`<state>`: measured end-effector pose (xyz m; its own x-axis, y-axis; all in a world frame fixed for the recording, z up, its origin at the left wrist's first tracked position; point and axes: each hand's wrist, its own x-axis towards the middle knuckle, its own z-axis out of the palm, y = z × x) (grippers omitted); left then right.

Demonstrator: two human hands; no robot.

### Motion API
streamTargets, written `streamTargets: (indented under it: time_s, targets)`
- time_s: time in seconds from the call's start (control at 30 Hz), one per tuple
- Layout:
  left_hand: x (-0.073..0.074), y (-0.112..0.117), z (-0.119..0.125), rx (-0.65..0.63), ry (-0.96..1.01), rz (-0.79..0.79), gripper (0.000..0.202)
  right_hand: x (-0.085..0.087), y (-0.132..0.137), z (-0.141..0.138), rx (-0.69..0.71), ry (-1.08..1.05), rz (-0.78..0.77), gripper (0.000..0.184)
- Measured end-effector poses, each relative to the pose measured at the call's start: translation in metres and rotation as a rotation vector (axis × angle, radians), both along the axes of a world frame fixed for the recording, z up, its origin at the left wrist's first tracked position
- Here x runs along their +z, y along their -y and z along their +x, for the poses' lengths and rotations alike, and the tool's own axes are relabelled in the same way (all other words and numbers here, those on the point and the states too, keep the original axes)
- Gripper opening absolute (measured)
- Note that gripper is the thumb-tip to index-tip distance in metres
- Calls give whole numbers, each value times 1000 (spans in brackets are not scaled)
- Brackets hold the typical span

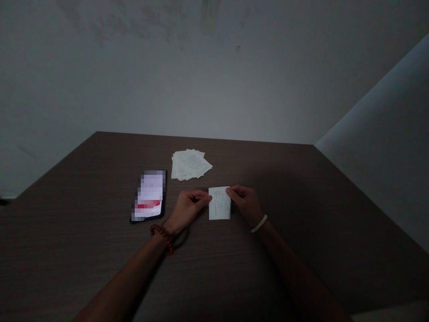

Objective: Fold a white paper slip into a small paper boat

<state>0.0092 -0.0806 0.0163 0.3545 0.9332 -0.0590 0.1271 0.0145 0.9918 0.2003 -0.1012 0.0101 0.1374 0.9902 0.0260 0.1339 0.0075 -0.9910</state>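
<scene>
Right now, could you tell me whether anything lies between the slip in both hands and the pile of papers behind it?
Nothing visible does. The left hand and right hand pinch the slip at its sides; only table surface separates it from the pile of papers, and the phone lies to the left.

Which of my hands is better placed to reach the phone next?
Left. The left hand pinches the slip at its left edge, right beside the phone. The right hand holds the opposite edge and would likely have to cross over.
</scene>
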Motion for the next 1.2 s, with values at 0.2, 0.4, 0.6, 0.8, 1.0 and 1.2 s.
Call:
streamTargets:
  time_s: [0.2, 0.4, 0.6, 0.8, 1.0, 1.2]
  targets:
    - [0, 0, 0, 87, 3, -3, 22, 4, 2, 3, 75, -39, -59, 23]
    - [4, 2, 0, 122, -24, 29, 23, 2, 2, 2, 63, 22, -33, 22]
    - [5, 1, -1, 60, -61, 24, 24, -1, 2, 2, -5, 70, 19, 20]
    - [11, 2, 0, 37, -85, 50, 23, -2, 0, 3, -45, 66, 26, 21]
    - [2, 1, -1, 98, -44, 45, 24, -2, -1, 5, 26, 3, -31, 24]
    - [3, 1, 0, 133, -37, 42, 23, -2, 0, 5, 27, 28, -46, 24]
